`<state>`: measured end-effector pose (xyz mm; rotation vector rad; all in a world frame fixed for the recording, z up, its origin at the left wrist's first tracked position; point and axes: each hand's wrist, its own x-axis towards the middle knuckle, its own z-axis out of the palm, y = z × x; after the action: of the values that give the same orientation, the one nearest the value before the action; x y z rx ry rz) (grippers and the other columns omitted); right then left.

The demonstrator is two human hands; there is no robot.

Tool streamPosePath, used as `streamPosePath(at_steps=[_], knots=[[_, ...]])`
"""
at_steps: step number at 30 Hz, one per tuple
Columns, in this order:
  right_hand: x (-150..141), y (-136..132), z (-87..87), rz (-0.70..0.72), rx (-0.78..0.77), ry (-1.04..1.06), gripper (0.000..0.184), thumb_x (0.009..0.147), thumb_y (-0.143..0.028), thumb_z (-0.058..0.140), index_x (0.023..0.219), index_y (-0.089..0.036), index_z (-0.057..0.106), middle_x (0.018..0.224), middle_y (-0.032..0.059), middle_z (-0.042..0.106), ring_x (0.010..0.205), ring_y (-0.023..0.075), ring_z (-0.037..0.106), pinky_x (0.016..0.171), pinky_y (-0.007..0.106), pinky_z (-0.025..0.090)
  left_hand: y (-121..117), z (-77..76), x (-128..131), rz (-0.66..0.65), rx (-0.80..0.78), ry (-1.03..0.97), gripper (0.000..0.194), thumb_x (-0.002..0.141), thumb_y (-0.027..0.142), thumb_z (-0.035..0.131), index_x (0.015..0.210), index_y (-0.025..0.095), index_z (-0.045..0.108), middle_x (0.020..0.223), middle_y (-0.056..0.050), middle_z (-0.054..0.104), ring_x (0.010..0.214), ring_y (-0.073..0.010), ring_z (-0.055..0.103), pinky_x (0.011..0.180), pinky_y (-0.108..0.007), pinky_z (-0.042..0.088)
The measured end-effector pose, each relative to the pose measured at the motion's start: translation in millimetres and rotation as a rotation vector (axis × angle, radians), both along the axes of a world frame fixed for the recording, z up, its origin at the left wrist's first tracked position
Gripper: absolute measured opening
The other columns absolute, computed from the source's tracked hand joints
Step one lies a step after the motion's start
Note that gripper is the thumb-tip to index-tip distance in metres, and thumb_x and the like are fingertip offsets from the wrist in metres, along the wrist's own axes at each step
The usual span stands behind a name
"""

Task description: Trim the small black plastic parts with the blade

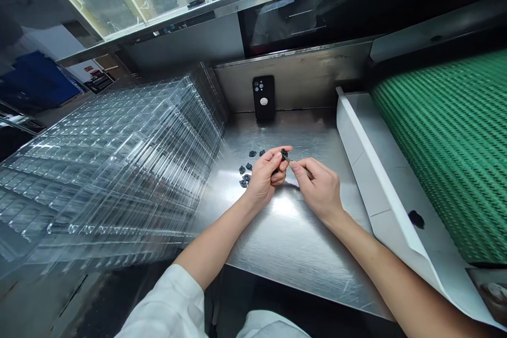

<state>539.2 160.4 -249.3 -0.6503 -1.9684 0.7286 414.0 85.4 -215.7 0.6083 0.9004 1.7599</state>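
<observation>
The black part (284, 153) sits above the steel table (301, 237), pinched in the left hand's (264, 175) fingers, while the right hand (320, 186) grips a thin thing (288, 159) against it, too small to make out. Just left of them lie more black pieces (246, 177); beyond stands a phone (264, 99), with clear trays (158, 153) stacked left and a green belt (447, 142) right.

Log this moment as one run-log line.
left hand: holding small black part | right hand: pinching thin item at it | more black parts: on metal table | phone: propped against back panel
</observation>
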Motion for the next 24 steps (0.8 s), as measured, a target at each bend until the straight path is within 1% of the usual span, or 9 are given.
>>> streamPosePath(at_steps=[10, 18, 21, 24], knots=[[1.3, 0.9, 1.4, 0.002, 0.026, -0.005, 0.043, 0.109, -0.052, 0.052, 0.080, -0.022, 0.063, 0.071, -0.0004, 0.059, 0.061, 0.0161, 0.050, 0.062, 0.032, 0.034, -0.5, 1.4, -0.6, -0.011, 0.003, 0.003, 0.039, 0.085, 0.040, 0.081, 0.114, 0.016, 0.071, 0.069, 0.005, 0.048, 0.046, -0.0002, 0.025, 0.045, -0.016, 0.017], [0.6, 2.2, -1.1, -0.002, 0.044, 0.025, 0.041, 0.109, -0.048, 0.055, 0.079, -0.021, 0.064, 0.069, -0.0028, 0.056, 0.059, 0.0133, 0.047, 0.061, 0.029, 0.034, -1.3, 0.6, -1.0, -0.035, 0.016, 0.004, 0.040, 0.085, 0.041, 0.081, 0.114, 0.015, 0.072, 0.070, 0.005, 0.048, 0.046, 0.0002, 0.026, 0.045, -0.016, 0.017], [0.6, 1.7, -0.7, -0.004, 0.033, 0.033, 0.039, 0.108, -0.046, 0.056, 0.080, -0.020, 0.065, 0.070, -0.0031, 0.056, 0.060, 0.0128, 0.048, 0.061, 0.028, 0.034, -1.1, 0.8, -1.7, -0.042, 0.010, -0.001, 0.040, 0.085, 0.040, 0.080, 0.114, 0.015, 0.071, 0.070, 0.005, 0.048, 0.046, -0.0001, 0.025, 0.045, -0.016, 0.017], [0.5, 0.8, 1.3, 0.023, -0.010, 0.065, 0.039, 0.107, -0.045, 0.057, 0.078, -0.020, 0.064, 0.069, -0.0033, 0.055, 0.061, 0.0130, 0.047, 0.061, 0.028, 0.034, -0.1, -0.1, -3.5, -0.062, 0.001, -0.035, 0.037, 0.085, 0.037, 0.078, 0.114, 0.015, 0.071, 0.069, 0.005, 0.048, 0.046, -0.0006, 0.025, 0.045, -0.016, 0.017]])
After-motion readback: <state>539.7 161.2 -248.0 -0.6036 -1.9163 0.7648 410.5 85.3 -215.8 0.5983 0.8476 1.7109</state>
